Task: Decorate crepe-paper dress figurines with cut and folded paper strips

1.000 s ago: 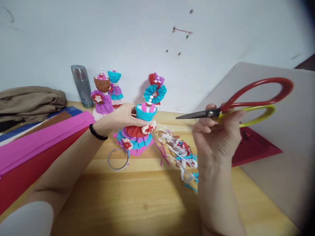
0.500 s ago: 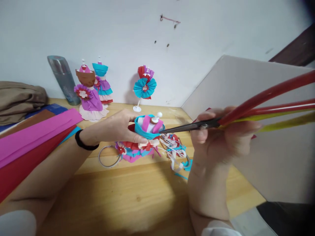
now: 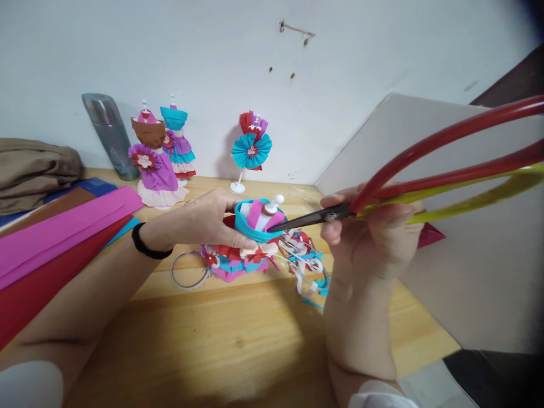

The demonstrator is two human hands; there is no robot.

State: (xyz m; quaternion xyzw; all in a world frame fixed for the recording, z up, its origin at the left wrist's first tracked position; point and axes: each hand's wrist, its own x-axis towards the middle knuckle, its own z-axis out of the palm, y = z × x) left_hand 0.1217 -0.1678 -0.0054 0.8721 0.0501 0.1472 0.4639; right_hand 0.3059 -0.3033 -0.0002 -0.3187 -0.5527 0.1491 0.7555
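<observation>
Tilted toward me, a small dress form (image 3: 260, 218) wears a crepe-paper outfit with a blue top band, pink straps and a flower at the waist. My left hand (image 3: 212, 222) is wrapped round its side, thumb on the front below the band. In my right hand (image 3: 378, 238) is a pair of scissors (image 3: 330, 216) with red and yellow handles. The fingers hold it near the pivot. Its dark blades look closed, and their tip lies at the inside of the blue band, beside a pink strap.
A roll of tape (image 3: 189, 270) lies left of the dress form, paper scraps (image 3: 304, 258) to its right. Dressed figures (image 3: 159, 164) and a steel flask (image 3: 111, 136) stand by the wall. Crepe-paper strips (image 3: 72, 238) lie at left, and a white panel (image 3: 446, 226) stands at right.
My right hand has moved the scissors left, so their tip has gone from the blue band's right edge to inside it. The dress form stays almost where it was in my left hand.
</observation>
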